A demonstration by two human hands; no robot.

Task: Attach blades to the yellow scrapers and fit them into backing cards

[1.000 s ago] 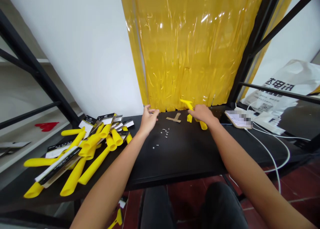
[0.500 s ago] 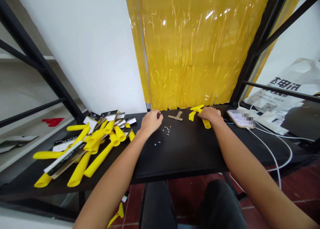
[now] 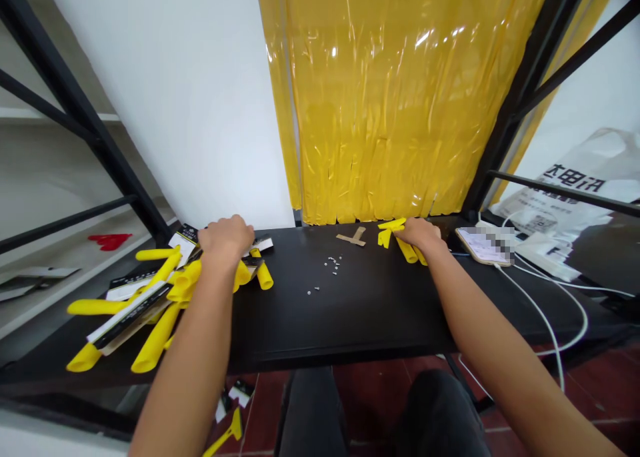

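Note:
A pile of yellow plastic scrapers [image 3: 155, 340] with black-and-white packaging cards lies on the left of the black tabletop. Over the far side of that pile is my left hand [image 3: 227, 234], knuckles up; its fingers bend down out of sight, so its grip is hidden. My right hand [image 3: 421, 233] is closed around a yellow scraper [image 3: 392, 224] at the back right. Another yellow handle shows beneath that hand, partly covered. Between the hands, several tiny screws [image 3: 332, 262] are scattered, with crossed strips of brown tape or card [image 3: 354, 237] behind them.
A phone [image 3: 483, 245] with white cables [image 3: 543, 297] lies at the right, near a white plastic bag [image 3: 565, 190]. Black frame posts [image 3: 515, 97] flank the black table [image 3: 350, 324]. Another yellow scraper [image 3: 231, 432] and cards lie on the red floor.
My left hand has moved left, from beside the screws to the scraper pile. My right hand stays at the back right, with the yellow pieces under it slightly shifted.

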